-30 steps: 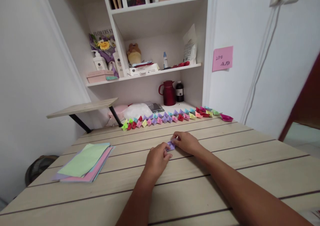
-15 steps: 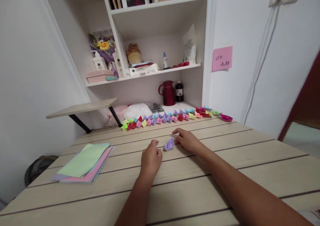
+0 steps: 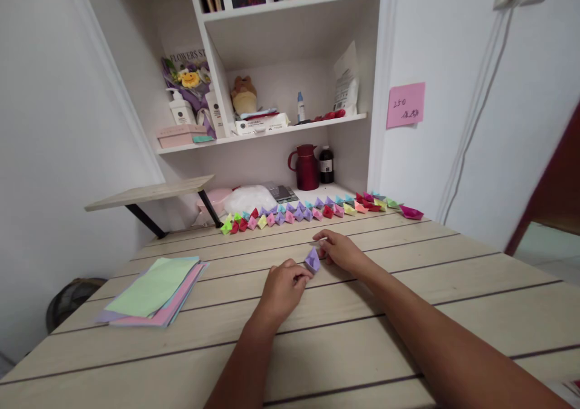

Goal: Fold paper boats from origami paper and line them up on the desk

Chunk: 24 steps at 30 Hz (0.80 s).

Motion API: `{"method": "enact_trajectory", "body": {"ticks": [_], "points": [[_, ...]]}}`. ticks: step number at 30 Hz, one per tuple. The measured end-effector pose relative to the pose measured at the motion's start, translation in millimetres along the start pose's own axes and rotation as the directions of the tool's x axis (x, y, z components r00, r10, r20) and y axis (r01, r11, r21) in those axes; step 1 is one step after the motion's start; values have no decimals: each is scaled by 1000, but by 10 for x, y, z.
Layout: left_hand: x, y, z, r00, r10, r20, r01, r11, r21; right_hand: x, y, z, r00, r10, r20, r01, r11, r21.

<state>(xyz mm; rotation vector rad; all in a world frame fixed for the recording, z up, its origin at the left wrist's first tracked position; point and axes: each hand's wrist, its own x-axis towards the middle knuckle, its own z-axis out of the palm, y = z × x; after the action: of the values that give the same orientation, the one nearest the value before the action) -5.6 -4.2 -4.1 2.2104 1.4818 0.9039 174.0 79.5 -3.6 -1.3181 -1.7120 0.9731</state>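
A small purple folded paper boat [image 3: 312,260] stands on the slatted tabletop between my two hands. My left hand [image 3: 286,285] has its thumb and index finger pinched together at the boat's near end. Just to the right of the boat, my right hand [image 3: 336,249] is curved, with its index finger reaching out past the thumb. Its fingers are apart, close beside the boat's right side; whether they touch the paper is hard to see.
Rows of coloured paper boats [image 3: 308,214] line the table's back edge, a larger magenta boat [image 3: 411,213] at their right end. Loose coloured paper sheets [image 3: 154,288] lie at left, near a small raised shelf [image 3: 154,193]. Behind stands a red jug [image 3: 307,168].
My left hand has moved right and closed its fingertips at the boat's near end. The boat has turned and shifted slightly right. My right hand has hardly moved.
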Motion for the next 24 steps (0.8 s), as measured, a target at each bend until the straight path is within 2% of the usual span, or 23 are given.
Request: {"method": "enact_trajectory", "body": {"ticks": [6, 10, 18, 24], "points": [[-11, 45, -13, 1000, 14, -3, -14, 996, -90, -13, -32, 40, 998, -43, 35, 37, 986, 165], [-12, 32, -2, 997, -36, -63, 31, 996, -88, 2, -14, 51, 998, -54, 30, 46, 975, 216], [44, -73, -27, 935, -146, -324, 135, 989, -55, -9, -17, 86, 998, -54, 27, 48, 984, 172], [43, -129, -10, 917, -156, -367, 137, 987, -78, -38, -37, -9, 996, -88, -3, 88, 990, 108]]}}
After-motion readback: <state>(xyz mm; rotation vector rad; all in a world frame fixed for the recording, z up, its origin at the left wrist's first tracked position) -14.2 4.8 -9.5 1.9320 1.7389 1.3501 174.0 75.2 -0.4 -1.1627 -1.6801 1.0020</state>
